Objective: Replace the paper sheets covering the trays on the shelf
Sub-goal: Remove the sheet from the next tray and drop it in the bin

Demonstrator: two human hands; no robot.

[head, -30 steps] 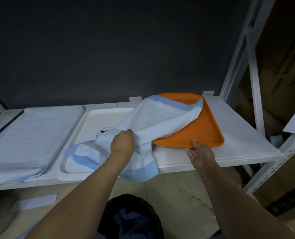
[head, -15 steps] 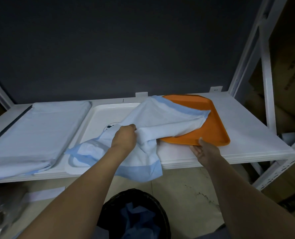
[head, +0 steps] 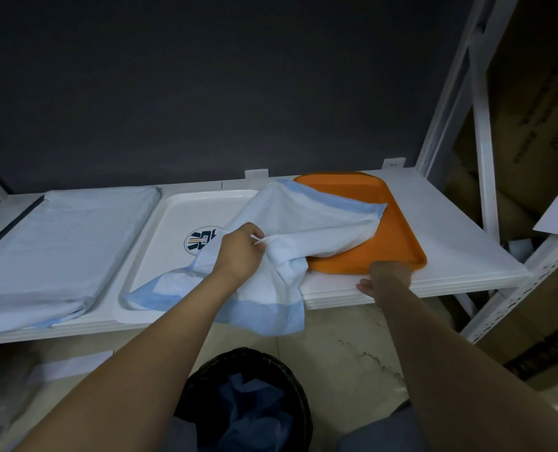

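My left hand grips a bunched, pale blue paper sheet with darker blue borders. The sheet lies half over an orange tray and half over a white tray with a round logo, and its lower corner hangs past the shelf edge. My right hand holds the near rim of the orange tray, fingers curled under it. A third tray at the left stays wrapped in a pale blue sheet.
The trays sit on a white metal shelf against a dark wall. A black bin with crumpled blue paper stands on the floor below my arms. Cardboard boxes fill the rack at the right, behind a white upright.
My left hand has pulled the sheet further left and toward me, baring more of the orange tray and the white tray's logo. My right hand stays at the orange tray's near rim.
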